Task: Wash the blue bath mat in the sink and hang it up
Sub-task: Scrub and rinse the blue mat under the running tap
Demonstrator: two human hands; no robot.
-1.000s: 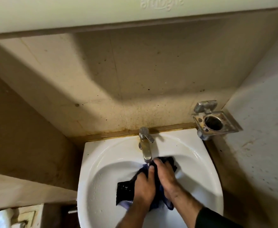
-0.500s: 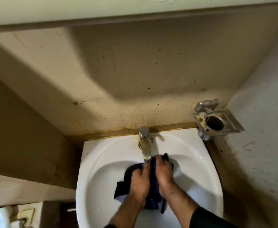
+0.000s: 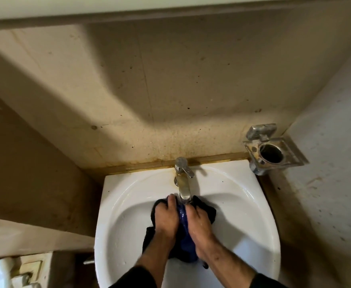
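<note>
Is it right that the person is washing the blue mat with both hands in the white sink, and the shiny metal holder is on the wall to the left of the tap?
Almost. Both hands, left hand and right hand, do work the blue mat in the white sink. But the head view shows the metal holder on the wall to the right of the tap, not the left.

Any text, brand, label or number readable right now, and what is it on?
None readable in the head view.
White sink, metal tap and wall-mounted metal holder: no lettering visible.
Blue bath mat: bunched under both hands, no label showing.
Pale cabinet edge along the top: no lettering in frame.
</note>
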